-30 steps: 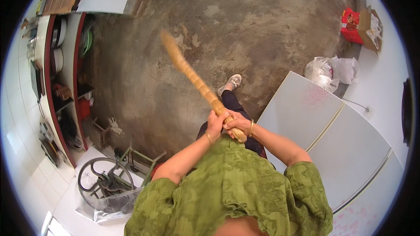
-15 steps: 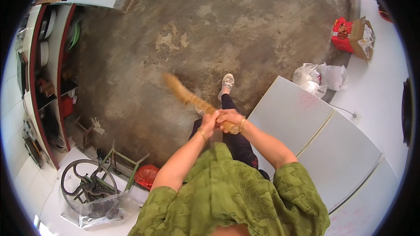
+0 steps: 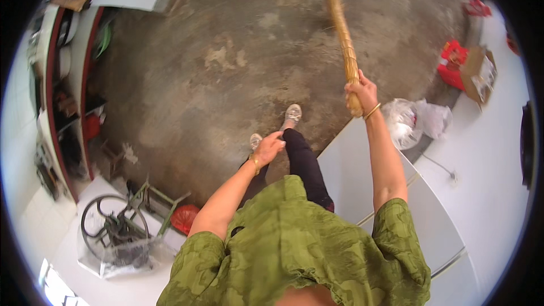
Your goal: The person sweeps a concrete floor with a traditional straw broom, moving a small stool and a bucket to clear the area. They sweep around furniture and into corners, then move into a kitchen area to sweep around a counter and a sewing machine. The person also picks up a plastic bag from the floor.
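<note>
Reaching forward on the right, my right hand is wrapped round the thick butt end of a straw broom. The broom is yellowish and bound in rings along its length. Its blurred far tip points away from me, over the bare concrete floor. My left hand holds nothing and hangs in front of my legs, its fingers loosely apart near my right knee.
A pale refrigerator stands close on my right, with white plastic bags and an open red carton beyond. Shelves line the left. Near left are a black handwheel machine, a green metal frame and a red bag.
My left hand has let go of the broom and dropped back toward my legs. My right hand has carried the broom forward and to the right, and its tip has swung from left to far ahead.
</note>
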{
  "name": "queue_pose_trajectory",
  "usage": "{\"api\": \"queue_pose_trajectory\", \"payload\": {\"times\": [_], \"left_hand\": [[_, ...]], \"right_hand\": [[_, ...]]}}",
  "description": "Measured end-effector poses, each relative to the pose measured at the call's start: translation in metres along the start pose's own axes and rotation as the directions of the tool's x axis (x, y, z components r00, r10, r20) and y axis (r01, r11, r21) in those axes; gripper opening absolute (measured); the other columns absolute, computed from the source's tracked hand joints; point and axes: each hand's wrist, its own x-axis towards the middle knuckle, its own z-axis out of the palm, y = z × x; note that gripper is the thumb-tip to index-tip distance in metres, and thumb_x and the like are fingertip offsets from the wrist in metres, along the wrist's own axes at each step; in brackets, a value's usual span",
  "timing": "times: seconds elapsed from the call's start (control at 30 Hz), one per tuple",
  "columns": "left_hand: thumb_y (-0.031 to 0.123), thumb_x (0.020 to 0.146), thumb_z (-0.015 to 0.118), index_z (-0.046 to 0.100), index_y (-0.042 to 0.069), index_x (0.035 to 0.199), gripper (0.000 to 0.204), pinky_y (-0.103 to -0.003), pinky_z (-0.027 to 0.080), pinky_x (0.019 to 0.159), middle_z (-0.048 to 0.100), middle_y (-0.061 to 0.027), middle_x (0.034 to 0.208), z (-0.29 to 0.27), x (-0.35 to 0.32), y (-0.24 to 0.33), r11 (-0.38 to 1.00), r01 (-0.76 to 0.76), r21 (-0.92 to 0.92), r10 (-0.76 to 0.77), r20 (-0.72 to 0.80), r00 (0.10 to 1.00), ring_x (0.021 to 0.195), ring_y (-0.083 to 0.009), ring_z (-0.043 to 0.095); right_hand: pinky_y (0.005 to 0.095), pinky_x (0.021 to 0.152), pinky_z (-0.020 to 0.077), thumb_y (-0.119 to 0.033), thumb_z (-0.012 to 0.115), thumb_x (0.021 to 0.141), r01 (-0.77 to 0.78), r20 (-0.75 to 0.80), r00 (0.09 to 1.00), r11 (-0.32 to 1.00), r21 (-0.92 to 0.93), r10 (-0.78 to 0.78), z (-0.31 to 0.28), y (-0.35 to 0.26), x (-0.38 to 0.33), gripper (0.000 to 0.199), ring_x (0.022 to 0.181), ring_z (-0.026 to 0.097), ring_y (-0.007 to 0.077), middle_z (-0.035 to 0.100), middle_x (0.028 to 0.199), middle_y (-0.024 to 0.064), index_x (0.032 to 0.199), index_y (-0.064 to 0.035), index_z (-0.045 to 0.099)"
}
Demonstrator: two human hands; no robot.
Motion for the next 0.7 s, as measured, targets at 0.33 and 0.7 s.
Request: {"api": "queue_pose_trajectory", "payload": {"times": [0.33, 0.7], "left_hand": [[0.013, 0.085, 0.050, 0.057, -0.003, 0.099, 0.023, -0.025, 0.049, 0.061, 0.062, -0.0089, 0.078, -0.076, -0.120, -0.094, 0.947, 0.135, -0.291, -0.249, -0.403, 0.881, 0.067, -0.0143, 0.060], [0.006, 0.085, 0.051, 0.055, -0.001, 0.103, 0.020, -0.022, 0.046, 0.063, 0.059, -0.0025, 0.078, -0.147, -0.166, -0.084, 0.940, -0.024, -0.341, -0.152, -0.479, 0.865, 0.067, -0.0085, 0.055]], "right_hand": [[0.0323, 0.037, 0.0481, 0.003, 0.053, 0.072, -0.518, 0.593, 0.740, 0.832, 0.199, 0.319, 0.144, 0.069, -0.094, 0.072, 0.050, 0.055, 0.0214, 0.055, 0.079, 0.0172, 0.135, -0.0151, 0.025], [0.0339, 0.037, 0.0460, -0.003, 0.061, 0.075, -0.476, 0.549, 0.105, 0.527, -0.705, 0.829, 0.368, 0.170, -0.043, 0.047, 0.048, 0.057, 0.0230, 0.058, 0.069, 0.0143, 0.117, 0.0015, 0.040]]}}
